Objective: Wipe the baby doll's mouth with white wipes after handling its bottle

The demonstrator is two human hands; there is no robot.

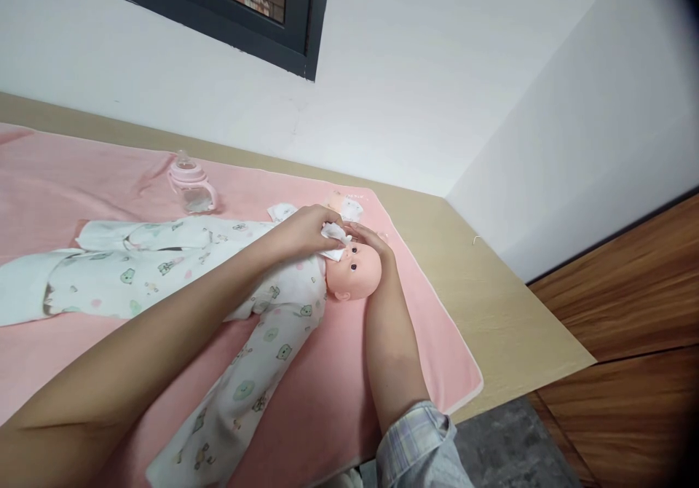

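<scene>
"What could go wrong?"

"The baby bottle (pixel 192 188) could tip if the pink blanket (pixel 81 175) gets tugged. The left hand (pixel 309 229) pinches a white tissue (pixel 335 233) on the face of the doll (pixel 295 284) lying there. A hard push could turn its head."

"And the right hand (pixel 371 237)?"

"By the head. I can't tell if it grips."

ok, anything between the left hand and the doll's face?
Just the white wipe: the left hand holds it over the lower part of the doll's face. Nothing else visible stands between them; the right hand is at the far side of the head.
</scene>
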